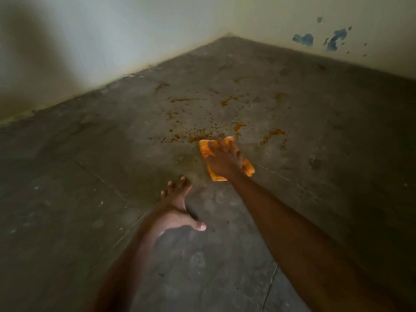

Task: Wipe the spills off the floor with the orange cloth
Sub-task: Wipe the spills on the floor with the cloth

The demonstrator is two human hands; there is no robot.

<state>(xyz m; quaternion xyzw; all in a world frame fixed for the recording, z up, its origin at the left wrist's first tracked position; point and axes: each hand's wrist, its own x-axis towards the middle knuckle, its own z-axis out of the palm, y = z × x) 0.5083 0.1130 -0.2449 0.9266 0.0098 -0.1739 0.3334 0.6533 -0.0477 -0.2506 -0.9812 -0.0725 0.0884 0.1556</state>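
The left hand (174,213) lies nearest, fingers spread and flat on the floor (67,199) as a brace, holding nothing. Ahead of it the right hand (225,159) presses down on the folded orange cloth (206,149), its grip spread across the top of the cloth rather than pinching it. The cloth sits at the near edge of the spills (200,131): orange-brown drops just beyond the fingertips, streaks farther out toward the corner and off to the right. Wiping looks barely begun. The next move likely calls for pushing the cloth forward through the drops while keeping pressure on it.
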